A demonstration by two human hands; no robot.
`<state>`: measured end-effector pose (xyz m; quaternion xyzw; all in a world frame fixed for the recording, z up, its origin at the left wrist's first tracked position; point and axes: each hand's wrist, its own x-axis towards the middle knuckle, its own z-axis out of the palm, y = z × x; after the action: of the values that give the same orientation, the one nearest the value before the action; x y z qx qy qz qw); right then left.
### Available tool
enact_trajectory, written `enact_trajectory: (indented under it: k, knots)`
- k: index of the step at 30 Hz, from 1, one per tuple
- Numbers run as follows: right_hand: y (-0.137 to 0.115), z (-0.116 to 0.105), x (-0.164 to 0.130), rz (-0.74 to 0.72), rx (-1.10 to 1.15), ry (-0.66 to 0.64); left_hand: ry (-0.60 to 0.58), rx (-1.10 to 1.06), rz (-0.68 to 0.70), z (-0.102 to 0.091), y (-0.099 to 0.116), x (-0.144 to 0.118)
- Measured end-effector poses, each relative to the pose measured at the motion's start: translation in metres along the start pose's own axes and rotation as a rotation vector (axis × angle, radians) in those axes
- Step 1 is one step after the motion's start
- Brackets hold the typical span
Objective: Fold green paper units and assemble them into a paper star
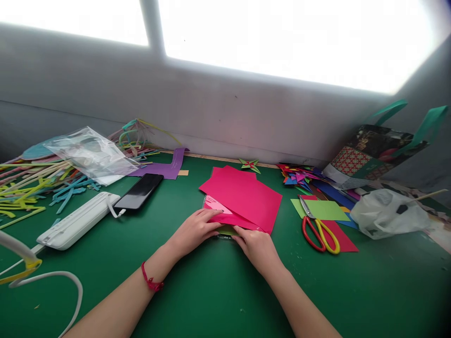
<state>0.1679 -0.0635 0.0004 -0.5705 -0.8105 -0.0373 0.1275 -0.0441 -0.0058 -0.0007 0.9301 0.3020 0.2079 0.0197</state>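
Two hands of mine worked side by side at the near edge of a stack of pink paper (243, 195) on the green table (211, 291). Far left: a heap of coloured strips (31, 185), with a clear plastic bag (91, 155) lying over it. Next: a white power strip (75, 220) and a black phone (139, 191) just beside it, joined by a short white cable. Behind these, a purple strip (169, 168). Centre: my left hand (195, 230), a red string at its wrist, lay flat with its fingers on the lower left corner of the sheets; my right hand (257, 246) pinched their near edge, a yellow-green sheet showing underneath. Beyond the stack, a small folded paper star (250, 165). Right of it: red-and-yellow scissors (319, 230) resting on green and red sheets, a pile of paper scraps (299, 177), a white plastic bag (384, 213) and a patterned tote bag (373, 150).
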Motion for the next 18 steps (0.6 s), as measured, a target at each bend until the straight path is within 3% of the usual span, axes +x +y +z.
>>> enact_trajectory:
  k: [18]
  knots:
    - [0.0000, -0.0007, 0.0002, -0.003, 0.024, 0.026, 0.022, -0.011, -0.011, 0.0053, -0.0045, -0.0039]
